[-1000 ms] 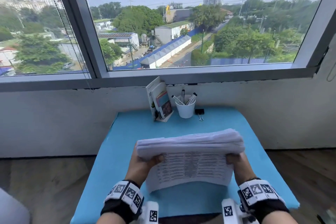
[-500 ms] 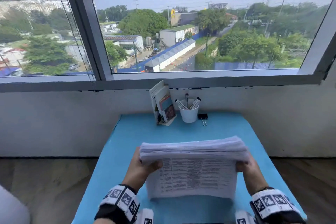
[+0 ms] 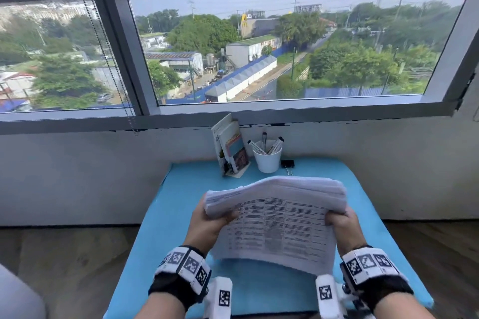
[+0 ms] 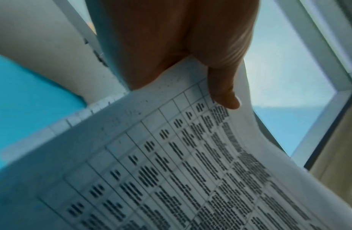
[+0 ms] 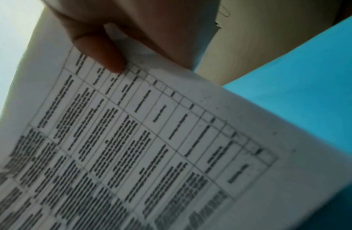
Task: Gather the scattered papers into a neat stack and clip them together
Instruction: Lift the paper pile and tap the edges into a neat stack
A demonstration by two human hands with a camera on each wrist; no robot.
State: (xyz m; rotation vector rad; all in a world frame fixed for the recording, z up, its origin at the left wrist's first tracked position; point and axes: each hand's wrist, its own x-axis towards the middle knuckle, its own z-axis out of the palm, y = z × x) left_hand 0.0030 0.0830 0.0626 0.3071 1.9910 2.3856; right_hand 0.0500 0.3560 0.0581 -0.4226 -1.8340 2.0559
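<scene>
Above table, left hand (image 3: 204,225) and right hand (image 3: 342,225) grip papers (image 3: 277,225).

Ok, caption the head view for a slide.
Both hands, left hand and right hand, hold the paper stack upright above the blue table; the binder clip waits beside the pen cup.

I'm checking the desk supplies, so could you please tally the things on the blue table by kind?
Paper stack, held in both hands: 1
White cup of markers: 1
Markers visible: 3
Black binder clip: 1
Brochure holder: 1
Total: 7
</scene>
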